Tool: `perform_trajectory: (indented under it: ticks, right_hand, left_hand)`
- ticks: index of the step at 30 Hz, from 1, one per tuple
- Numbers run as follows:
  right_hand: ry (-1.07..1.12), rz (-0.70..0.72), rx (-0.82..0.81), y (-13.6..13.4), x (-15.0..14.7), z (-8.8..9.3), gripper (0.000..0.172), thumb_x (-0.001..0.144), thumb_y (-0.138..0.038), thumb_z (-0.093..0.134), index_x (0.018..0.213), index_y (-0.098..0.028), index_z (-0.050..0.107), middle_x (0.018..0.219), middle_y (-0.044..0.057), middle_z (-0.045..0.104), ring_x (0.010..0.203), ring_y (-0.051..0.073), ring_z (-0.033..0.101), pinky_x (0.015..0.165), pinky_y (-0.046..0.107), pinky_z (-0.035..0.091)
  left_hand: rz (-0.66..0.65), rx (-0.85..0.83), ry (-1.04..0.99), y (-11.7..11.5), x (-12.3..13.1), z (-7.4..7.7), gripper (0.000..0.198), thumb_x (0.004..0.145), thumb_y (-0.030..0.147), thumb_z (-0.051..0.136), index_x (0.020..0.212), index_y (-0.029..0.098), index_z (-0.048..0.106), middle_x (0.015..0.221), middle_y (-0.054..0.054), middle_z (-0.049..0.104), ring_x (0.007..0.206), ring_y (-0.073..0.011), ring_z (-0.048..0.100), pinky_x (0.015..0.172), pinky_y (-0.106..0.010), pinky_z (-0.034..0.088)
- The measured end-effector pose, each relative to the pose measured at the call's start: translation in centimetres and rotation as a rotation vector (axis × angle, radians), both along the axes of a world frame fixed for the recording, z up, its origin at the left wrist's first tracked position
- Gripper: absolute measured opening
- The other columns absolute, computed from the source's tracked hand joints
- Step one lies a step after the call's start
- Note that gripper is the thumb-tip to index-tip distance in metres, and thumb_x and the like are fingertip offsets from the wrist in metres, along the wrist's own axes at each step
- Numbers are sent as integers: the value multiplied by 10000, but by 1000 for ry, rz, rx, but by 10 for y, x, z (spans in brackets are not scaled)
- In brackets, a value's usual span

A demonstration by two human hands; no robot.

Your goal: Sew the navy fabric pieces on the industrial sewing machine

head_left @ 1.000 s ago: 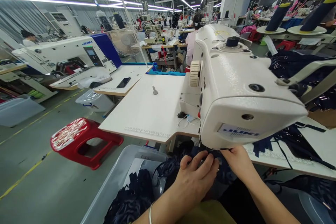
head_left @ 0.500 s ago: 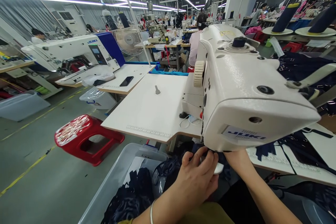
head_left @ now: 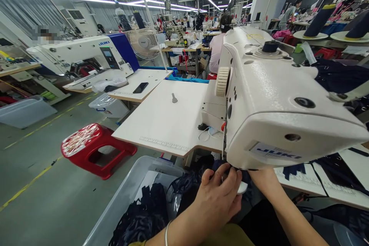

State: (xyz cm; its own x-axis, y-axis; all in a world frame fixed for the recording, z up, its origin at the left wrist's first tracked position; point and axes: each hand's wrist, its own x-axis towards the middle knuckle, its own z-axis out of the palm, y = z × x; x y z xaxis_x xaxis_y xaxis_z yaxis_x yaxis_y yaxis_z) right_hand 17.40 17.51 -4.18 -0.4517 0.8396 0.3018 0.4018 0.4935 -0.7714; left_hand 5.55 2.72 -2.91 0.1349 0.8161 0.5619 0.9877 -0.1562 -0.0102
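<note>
A white JUKI sewing machine (head_left: 268,96) fills the right half of the head view, its head hanging over my hands. My left hand (head_left: 217,200) sits just under the machine head, fingers curled and pinching dark navy fabric (head_left: 198,178) there. My right hand (head_left: 263,182) is beside it under the machine; its fingers are hidden by the machine head. A small white part (head_left: 242,188) shows between the two hands. A silver bangle (head_left: 166,234) circles my left wrist.
A clear plastic bin (head_left: 127,200) with dark fabric pieces stands below left. A red stool (head_left: 92,148) is on the floor to the left. The white table (head_left: 170,119) carries a small metal piece (head_left: 174,98). More dark fabric (head_left: 340,77) lies at the right. Other workers sit farther back.
My view has shifted slightly, so the machine looks nearer. My left hand's fingers have curled tighter on the fabric under the machine head. A small white part now shows between my hands.
</note>
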Motion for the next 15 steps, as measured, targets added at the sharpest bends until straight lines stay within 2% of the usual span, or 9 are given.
perform_trajectory:
  ticks: [4,9,12,15]
  right_hand:
    - [52,30,-54,0,0,0,163,691,-347,494,609,-269,611,741,92,722,1016,364,619,937,530,447]
    - [136,38,-111,-6,-6,8,201,737,-367,507,703,-249,667,729,65,721,977,301,644,900,437,498]
    - [205,-3,-129,-13,-8,10,250,784,-380,496,780,-216,685,725,60,710,936,278,651,903,415,496]
    - [285,-100,-171,-19,-5,1,289,854,-429,485,862,-199,661,778,60,693,894,243,641,859,362,507]
  left_hand:
    - [12,20,13,1,0,-4,395,890,346,519,1255,205,570,1224,-19,608,1175,-193,498,891,-327,323]
    - [65,162,-41,5,0,-9,372,829,329,584,1181,215,621,1101,-14,654,1052,-191,577,845,-320,334]
    - [27,281,-101,12,-2,-15,328,861,324,533,1157,226,635,1057,-11,675,994,-182,606,845,-322,327]
    - [6,344,-167,18,-5,-18,301,886,334,491,1126,243,647,1010,-11,699,947,-181,624,850,-334,319]
